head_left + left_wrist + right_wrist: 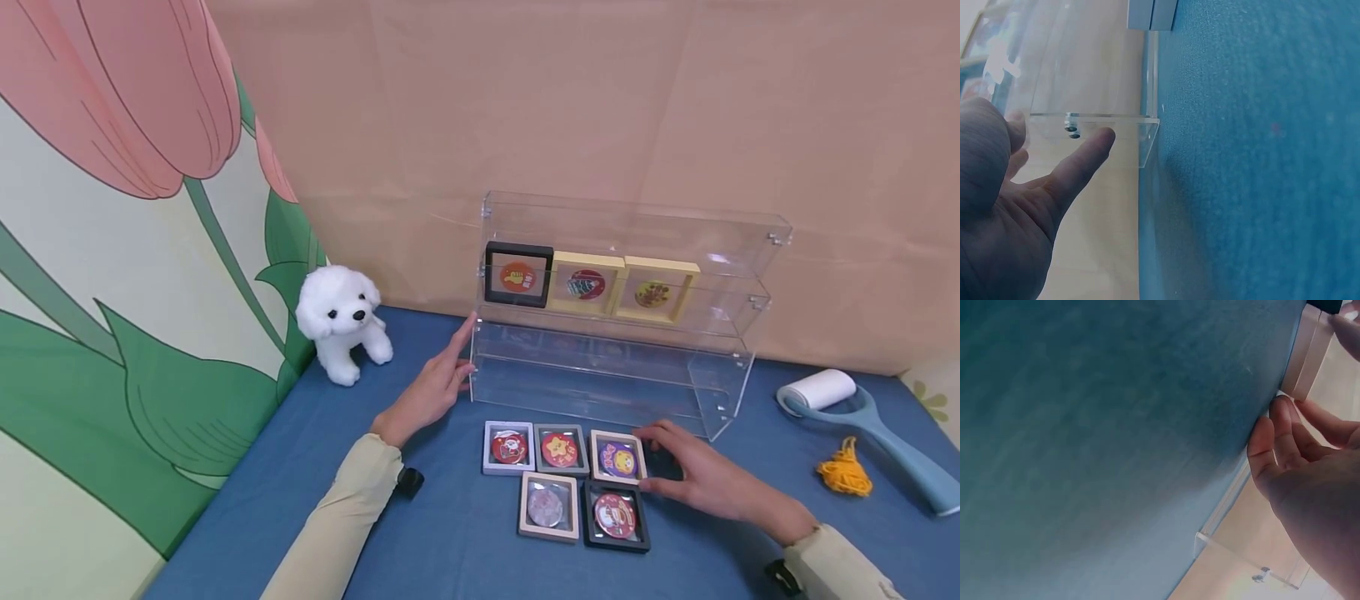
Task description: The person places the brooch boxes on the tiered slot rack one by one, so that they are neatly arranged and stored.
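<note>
Nearest, five framed badges are laid on the blue tablecloth (315, 467); the cream-framed purple badge (618, 458) is touched at its right edge by the right hand (701, 477), fingers loosely spread, nothing pinched; farther back, the clear acrylic display case (600, 379) is touched at its left wall by the left hand (431, 387), fingers straight; three framed badges are held on its upper shelf.

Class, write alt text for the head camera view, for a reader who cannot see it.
A person's left hand touches the left end of a clear acrylic display case holding three framed badges, while the right hand reaches a cream frame among five on a blue table.
</note>
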Tool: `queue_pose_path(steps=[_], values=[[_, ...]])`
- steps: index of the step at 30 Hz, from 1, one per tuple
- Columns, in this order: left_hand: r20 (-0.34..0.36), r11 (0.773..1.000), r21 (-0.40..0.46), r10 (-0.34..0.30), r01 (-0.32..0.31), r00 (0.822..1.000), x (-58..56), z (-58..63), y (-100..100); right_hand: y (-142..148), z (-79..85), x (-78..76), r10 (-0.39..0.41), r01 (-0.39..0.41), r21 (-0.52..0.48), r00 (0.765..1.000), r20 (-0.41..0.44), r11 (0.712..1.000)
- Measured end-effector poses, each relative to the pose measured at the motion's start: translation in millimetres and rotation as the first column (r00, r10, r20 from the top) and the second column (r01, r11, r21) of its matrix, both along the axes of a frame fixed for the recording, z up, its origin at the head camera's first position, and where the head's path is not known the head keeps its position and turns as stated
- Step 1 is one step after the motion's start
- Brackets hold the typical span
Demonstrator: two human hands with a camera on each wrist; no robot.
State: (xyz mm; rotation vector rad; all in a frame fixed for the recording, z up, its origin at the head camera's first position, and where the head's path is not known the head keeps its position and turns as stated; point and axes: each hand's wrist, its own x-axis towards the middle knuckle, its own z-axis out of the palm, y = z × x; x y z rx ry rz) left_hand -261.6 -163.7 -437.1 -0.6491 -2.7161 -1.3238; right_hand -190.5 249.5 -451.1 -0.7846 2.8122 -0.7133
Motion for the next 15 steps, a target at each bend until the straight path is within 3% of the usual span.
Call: queue_pose_path(steps=[5, 11, 15], values=[[-0.001, 1.000, 0.007, -0.005, 0.005, 1.000, -0.3, -0.5, 0.9, 7.7, -0.3, 3.2, -0.027, 0.027, -0.055, 1.000, 0.000, 0.998], [-0.002, 1.000, 0.015, -0.008, 0.008, 1.000, -1.2, -1.0, 0.8, 13.0, 3.1, 8.4, -0.107, 0.116, -0.128, 0.991, 0.075, 0.985], [-0.001, 1.000, 0.019, -0.009, 0.009, 1.000, -1.9, -2.0, 0.2, 13.0, 1.8, 13.2, -0.095, 0.101, -0.192, 0.995, 0.043, 0.976]])
